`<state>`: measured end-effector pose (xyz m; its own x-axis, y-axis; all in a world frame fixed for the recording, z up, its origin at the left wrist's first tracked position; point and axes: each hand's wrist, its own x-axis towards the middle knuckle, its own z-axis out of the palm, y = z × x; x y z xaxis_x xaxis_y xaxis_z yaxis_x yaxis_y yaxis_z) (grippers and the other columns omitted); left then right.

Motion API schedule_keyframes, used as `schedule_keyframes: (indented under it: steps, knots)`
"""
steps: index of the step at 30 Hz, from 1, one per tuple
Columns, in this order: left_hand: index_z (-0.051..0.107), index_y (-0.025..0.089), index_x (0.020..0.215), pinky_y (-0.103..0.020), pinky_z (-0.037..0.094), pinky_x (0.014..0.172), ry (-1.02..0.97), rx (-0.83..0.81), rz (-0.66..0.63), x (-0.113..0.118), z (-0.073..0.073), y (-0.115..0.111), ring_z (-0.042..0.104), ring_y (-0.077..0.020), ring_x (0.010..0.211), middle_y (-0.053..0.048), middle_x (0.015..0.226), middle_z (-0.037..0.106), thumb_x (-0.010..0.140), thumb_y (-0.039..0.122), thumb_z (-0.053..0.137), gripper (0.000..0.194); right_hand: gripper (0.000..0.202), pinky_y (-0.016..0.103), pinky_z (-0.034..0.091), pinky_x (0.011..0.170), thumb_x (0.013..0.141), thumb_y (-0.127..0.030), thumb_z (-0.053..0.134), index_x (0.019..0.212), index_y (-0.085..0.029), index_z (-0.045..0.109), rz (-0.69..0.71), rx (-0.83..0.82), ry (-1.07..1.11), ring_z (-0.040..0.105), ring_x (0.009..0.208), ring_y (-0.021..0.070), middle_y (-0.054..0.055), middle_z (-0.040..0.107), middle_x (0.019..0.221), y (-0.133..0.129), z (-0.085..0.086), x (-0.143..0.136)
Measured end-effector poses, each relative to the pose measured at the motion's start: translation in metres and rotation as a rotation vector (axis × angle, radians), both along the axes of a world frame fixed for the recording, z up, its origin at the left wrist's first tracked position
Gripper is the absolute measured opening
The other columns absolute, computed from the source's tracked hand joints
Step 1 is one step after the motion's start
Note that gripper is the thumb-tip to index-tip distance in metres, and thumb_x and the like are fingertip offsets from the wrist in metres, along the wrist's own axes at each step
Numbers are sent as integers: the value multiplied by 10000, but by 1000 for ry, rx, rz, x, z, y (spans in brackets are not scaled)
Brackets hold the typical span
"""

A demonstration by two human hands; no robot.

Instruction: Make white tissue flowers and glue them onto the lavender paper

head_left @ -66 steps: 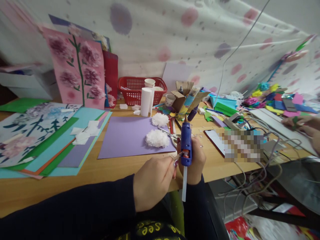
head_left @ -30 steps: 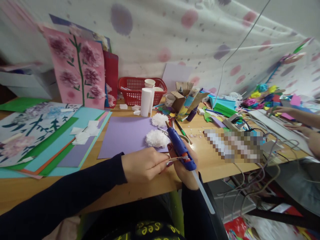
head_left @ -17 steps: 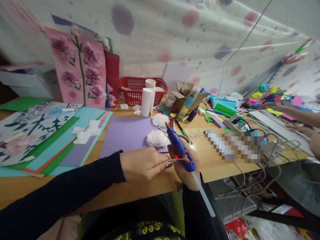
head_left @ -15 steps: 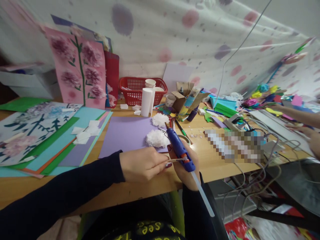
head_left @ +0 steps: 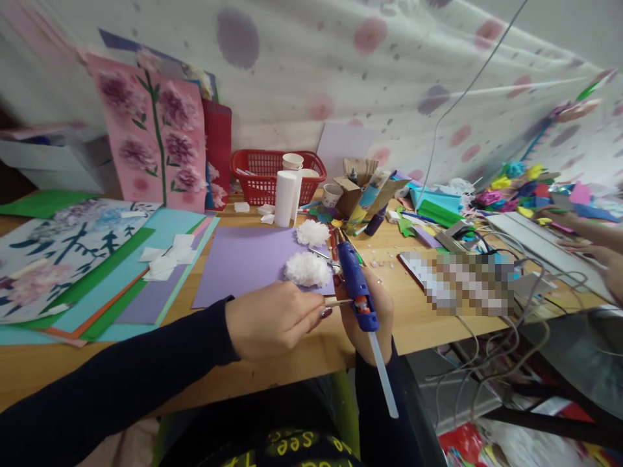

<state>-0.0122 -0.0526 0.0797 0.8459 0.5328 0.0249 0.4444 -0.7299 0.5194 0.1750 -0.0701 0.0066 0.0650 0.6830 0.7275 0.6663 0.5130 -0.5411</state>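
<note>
A blue hot glue gun (head_left: 354, 275) is gripped in my right hand (head_left: 380, 305), its nozzle pointing away from me. A translucent glue stick (head_left: 383, 373) juts from its rear end. My left hand (head_left: 272, 318) pinches a thin pale stick (head_left: 331, 302), whose narrow tip meets the opening in the gun's side, where orange and white parts show. Just beyond my hands, two white ruffled paper flowers (head_left: 307, 269) rest at the right edge of a purple sheet (head_left: 243, 266).
Behind the sheet stand a white paper roll (head_left: 285, 200), a red basket (head_left: 253, 188) and a cardboard box (head_left: 348, 194). Coloured papers (head_left: 131, 285) and a pink flower picture (head_left: 150, 130) are at left. Cables (head_left: 525, 311) tangle at right, near another person's hands (head_left: 596, 250).
The glue gun has swung, its nozzle moving right and its glue stick moving left. My left hand has shifted slightly left, with the thin stick still at the gun's side.
</note>
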Motion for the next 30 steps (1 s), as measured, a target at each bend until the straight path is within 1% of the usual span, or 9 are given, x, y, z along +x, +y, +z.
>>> schedule_keyframes:
  steps: [4,7,11,13,17,22,26,30]
  knots:
    - [548,163,761,-264,323,513,95,83,66,2,6,-5,470,-134,488,-29,609,571,945,261,316,311,153,287,463,661,781,-112,543,884,-225,555,-21,-28,-53,575,745,176,14,580,814,-2,1,2]
    - [549,166,714,-270,325,479,143,149,107,1,15,-8,440,-135,420,-25,544,536,922,242,348,299,193,273,441,635,763,-77,515,890,-219,550,-27,-72,-114,560,715,167,12,547,798,-4,3,4]
    - [549,164,657,-261,336,458,161,176,27,0,23,-4,424,-125,393,-12,497,502,910,238,369,319,266,286,450,623,753,-92,503,983,-218,547,-39,-82,-233,578,749,192,38,577,857,-6,7,6]
    - [560,158,667,-260,344,466,155,171,-16,0,23,-1,432,-124,403,-12,511,516,922,234,351,338,279,302,461,629,755,-110,501,1012,-212,539,-31,-88,-274,587,771,208,55,592,887,-6,10,6]
    - [598,143,722,-264,339,480,170,161,-61,4,19,3,462,-127,437,-30,569,574,940,226,323,361,229,313,467,625,768,-124,483,977,-204,528,-9,-80,-308,586,749,212,55,583,847,-5,13,7]
    - [635,132,757,-286,308,475,259,175,-28,8,17,4,473,-147,448,-73,619,624,946,247,297,404,180,313,462,615,796,-151,477,965,-202,512,-6,-90,-379,576,731,210,60,579,846,-2,11,9]
    - [649,128,767,-295,344,517,272,176,-16,7,19,4,500,-160,470,-85,632,634,931,234,315,386,164,305,444,586,799,-149,470,954,-196,498,17,-86,-409,564,709,213,61,571,838,-2,10,10]
    - [643,134,736,-303,372,536,246,210,-28,5,21,5,520,-173,482,-81,608,621,912,219,350,352,162,277,416,556,783,-142,501,932,-203,488,51,-87,-390,534,649,185,27,540,790,-3,10,10]
